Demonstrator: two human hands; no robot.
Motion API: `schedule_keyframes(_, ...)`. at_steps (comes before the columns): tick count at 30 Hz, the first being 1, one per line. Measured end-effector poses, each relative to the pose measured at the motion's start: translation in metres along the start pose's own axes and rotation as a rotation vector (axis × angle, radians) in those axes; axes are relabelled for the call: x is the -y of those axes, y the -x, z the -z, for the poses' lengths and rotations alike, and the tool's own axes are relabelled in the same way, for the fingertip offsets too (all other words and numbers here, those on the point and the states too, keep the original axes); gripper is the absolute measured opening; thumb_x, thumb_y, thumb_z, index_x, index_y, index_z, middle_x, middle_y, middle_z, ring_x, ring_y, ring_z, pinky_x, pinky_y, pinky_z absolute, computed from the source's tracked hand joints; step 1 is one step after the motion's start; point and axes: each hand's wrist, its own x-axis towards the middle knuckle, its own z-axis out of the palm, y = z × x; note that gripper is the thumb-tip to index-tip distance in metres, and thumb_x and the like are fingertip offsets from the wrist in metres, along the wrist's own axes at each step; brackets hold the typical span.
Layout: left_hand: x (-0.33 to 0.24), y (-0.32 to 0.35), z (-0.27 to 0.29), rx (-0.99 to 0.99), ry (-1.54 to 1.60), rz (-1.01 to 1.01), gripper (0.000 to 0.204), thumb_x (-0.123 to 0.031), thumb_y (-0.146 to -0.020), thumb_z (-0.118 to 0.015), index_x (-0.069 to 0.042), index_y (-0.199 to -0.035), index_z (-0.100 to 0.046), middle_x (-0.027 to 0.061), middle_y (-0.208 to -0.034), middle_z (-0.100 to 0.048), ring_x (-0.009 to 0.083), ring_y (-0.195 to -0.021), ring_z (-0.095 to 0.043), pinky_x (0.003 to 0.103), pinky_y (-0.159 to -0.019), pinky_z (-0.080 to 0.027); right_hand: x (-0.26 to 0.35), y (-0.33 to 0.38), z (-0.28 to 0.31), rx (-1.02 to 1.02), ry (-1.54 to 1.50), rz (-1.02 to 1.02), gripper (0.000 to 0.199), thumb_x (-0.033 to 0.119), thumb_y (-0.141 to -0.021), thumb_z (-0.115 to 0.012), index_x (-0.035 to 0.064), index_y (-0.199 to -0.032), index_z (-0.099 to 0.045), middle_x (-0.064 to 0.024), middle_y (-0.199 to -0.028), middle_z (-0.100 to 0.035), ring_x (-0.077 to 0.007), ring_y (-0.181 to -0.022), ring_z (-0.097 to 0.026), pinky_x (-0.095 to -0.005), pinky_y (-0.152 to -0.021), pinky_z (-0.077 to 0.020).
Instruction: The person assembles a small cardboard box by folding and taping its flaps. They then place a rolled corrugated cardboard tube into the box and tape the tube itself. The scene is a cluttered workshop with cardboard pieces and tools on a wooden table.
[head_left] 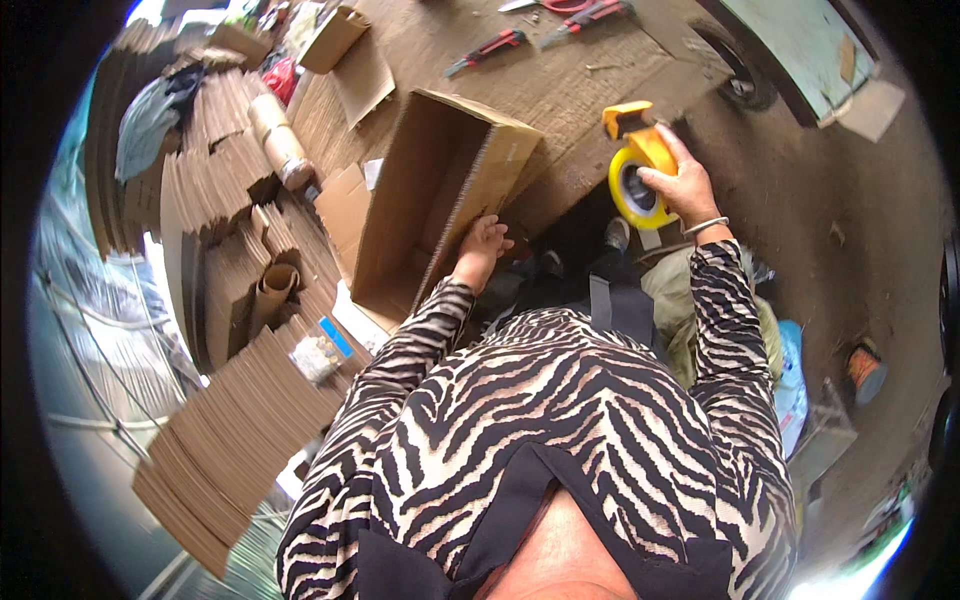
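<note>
An open cardboard box [515, 155] lies tilted on the wooden table, its opening turned toward the left and its inside bare. My left hand [483, 252] is at the near side wall of this box, fingers curled against the cardboard; part of the grip is hidden. Off to the right, my right hand [685, 188] is closed around a yellow tape dispenser [655, 150] that carries a roll of tape. The dispenser is held in the air past the table's near edge, apart from the box.
Two red and black utility knives [490, 50] [590, 20] lie on the wooden table [430, 50] toward its far side. Stacks of flat cardboard [230, 440] crowd the left. A small open carton [333, 40] stands at the far left. An orange and dark object [865, 372] lies on the floor at right.
</note>
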Motion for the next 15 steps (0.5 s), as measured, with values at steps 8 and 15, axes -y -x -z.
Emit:
schedule_keyframes(8, -0.028, 0.102, 0.062, -0.537, -0.665, -0.879, 0.027, -0.001, -0.084, -0.063, -0.003, -0.111, -0.06, 0.0154, -0.106, -0.063, 0.0319, -0.101, -0.06, 0.039, -0.09, -0.048, 0.005, -0.09, -0.057, -0.271, 0.984, 0.493, 0.053, 0.016, -0.081, -0.059, 0.0192, -0.132, -0.05, -0.0115, -0.103, -0.051, -0.032, -0.095, -0.054, -0.0456, -0.088, -0.0425)
schedule_keyframes(15, 0.078, 0.11, 0.191, -0.97, -0.173, -0.024, 0.084, -0.028, -0.08, -0.074, 0.007, -0.14, -0.027, 0.0296, -0.133, -0.045, 0.0368, -0.126, -0.043, 0.041, -0.107, -0.033, 0.07, -0.048, -0.182, 0.652, 1.247, 0.384, 0.016, 0.019, -0.082, -0.057, 0.0109, -0.08, -0.071, -0.0101, -0.09, -0.071, -0.0261, -0.082, -0.07, -0.0384, -0.067, -0.0562)
